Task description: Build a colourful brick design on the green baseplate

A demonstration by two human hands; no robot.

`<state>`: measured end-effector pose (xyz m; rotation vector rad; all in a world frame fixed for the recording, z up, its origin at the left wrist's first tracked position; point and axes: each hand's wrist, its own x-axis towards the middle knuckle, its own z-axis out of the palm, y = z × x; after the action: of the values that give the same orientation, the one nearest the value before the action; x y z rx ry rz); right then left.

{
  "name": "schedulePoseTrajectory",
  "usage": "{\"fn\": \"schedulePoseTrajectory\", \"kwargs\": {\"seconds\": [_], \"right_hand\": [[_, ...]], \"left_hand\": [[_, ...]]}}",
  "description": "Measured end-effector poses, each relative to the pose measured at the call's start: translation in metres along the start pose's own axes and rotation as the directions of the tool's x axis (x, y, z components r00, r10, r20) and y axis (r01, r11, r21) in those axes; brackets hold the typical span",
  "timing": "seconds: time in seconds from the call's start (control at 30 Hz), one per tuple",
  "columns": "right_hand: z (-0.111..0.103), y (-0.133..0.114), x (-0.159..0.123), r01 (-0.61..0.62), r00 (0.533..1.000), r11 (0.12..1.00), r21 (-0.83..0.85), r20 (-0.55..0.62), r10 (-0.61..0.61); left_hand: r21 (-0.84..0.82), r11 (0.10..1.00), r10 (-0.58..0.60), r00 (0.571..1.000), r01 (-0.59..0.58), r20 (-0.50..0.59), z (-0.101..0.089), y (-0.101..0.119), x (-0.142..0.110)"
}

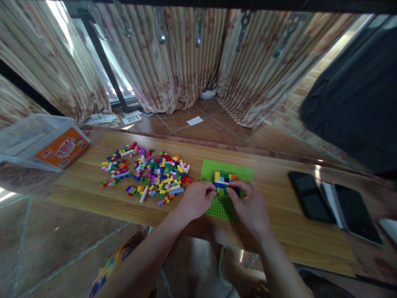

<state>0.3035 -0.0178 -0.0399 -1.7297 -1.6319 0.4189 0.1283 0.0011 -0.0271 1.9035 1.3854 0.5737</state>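
A green baseplate lies on the wooden table, with a small multicoloured brick build standing on it. My left hand rests at the build's left side, fingers curled and pinched against it. My right hand is at the build's right front corner, fingertips pinched on a dark brick of the build. A heap of loose coloured bricks is spread over the table to the left of the plate.
A clear plastic box with an orange label stands at the table's left end. Two dark phones lie at the right. Curtains hang behind, over a tiled floor. A dark cloth-covered shape sits far right.
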Motion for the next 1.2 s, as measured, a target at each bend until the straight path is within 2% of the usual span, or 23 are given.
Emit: {"fn": "schedulePoseTrajectory", "kwargs": {"seconds": [0.17,0.3,0.57,0.9,1.1,1.2], "right_hand": [[0.007,0.001,0.001,-0.015,0.998,0.996,-0.086,-0.054,0.01],[0.011,0.003,0.0,-0.036,0.998,0.992,-0.121,-0.054,0.03],[0.013,0.005,0.002,-0.054,0.999,0.992,-0.11,-0.005,0.054],[0.014,0.0,0.006,-0.186,0.983,0.982,-0.024,0.006,0.186],[0.018,0.001,0.008,-0.198,0.98,0.98,0.009,-0.02,0.198],[0.023,0.003,0.009,-0.16,0.986,0.987,0.019,-0.046,0.161]], "left_hand": [[0.042,0.999,0.011,0.999,-0.009,-0.035,0.005,0.001,0.0],[0.073,0.997,0.008,0.998,-0.003,-0.059,0.007,0.002,0.0],[0.111,0.993,-0.027,0.993,0.04,-0.119,0.013,0.003,0.001],[0.062,0.992,-0.103,0.982,0.114,-0.16,0.016,0.007,0.006],[0.083,0.982,-0.155,0.978,0.168,-0.141,0.011,0.014,0.008],[0.081,0.979,-0.174,0.975,0.186,-0.136,0.011,0.016,0.009]]}}
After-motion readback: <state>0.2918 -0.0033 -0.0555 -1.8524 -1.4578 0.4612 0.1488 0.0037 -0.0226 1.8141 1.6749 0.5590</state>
